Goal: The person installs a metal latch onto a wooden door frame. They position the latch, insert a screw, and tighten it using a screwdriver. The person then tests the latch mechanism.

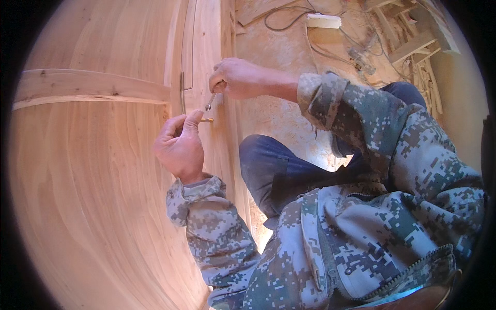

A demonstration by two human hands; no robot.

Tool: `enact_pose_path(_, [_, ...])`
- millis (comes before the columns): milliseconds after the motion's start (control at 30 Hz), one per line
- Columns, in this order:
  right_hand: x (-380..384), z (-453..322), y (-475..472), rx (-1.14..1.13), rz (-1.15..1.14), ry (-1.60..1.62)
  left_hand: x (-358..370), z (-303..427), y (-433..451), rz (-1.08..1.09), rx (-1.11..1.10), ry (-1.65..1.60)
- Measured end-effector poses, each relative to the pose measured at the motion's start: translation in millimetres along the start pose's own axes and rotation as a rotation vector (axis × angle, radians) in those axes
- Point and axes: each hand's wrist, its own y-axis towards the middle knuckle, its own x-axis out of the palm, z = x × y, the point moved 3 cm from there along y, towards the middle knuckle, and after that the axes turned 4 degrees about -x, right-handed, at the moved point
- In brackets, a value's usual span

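My right hand (236, 78) is closed around a small metal wrench (209, 103), whose end points down toward the wood. Just below it, my left hand (182, 143) pinches a thin brass-coloured rod or bolt (207, 120) between thumb and fingers; most of that piece is hidden by the fingertips. Both hands are over the edge frame of a large wooden panel (97, 162), which looks like a door. A narrow dark metal strip or slot (182, 93) lies along the frame left of the wrench. The wrench and the brass-coloured piece appear apart.
A wooden crossbar (93, 87) spans the panel at left. My bent knee (267, 159) is close beside the panel's edge. On the dusty floor at the upper right are a white box-like object (324, 21), dark cables (277, 29) and stacked wood offcuts (414, 46).
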Motion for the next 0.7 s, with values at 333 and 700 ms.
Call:
enact_pose_path(333, [5, -13, 34, -0.094, -0.251, 0.236, -5, 2, -1, -0.012, -0.028, -0.031])
enact_pose_path(700, [1, -17, 35, -0.077, -0.431, 0.165, -16, -5, -4, -0.034, -0.073, -0.069])
